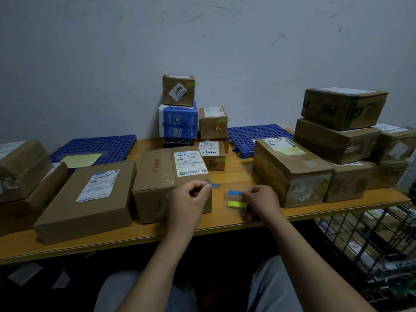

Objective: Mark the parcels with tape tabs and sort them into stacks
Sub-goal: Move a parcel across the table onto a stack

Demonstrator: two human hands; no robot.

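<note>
Head camera, bench entry.

Checker: State of the left hand (189,195)?

Me: Fingers curled. My thumb and forefinger pinch one end of a grey-blue tape tab (215,185). It sticks out to the right of my fingertips, long axis left to right, roughly level, just off the near right corner of the labelled parcel (153,172).

Checker: And the right hand (262,199)?

Me: Curled too, clamped on what looks like a clear backing strip (243,211), low over the table (225,224). Two tabs sit on it: blue tab (234,192) above, yellow-green tab (236,204) below. Both run left to right and project left from my knuckles, toward the other hand.

Checker: Do the hands touch?

Me: No, they are apart. All three tabs lie between them.
</note>
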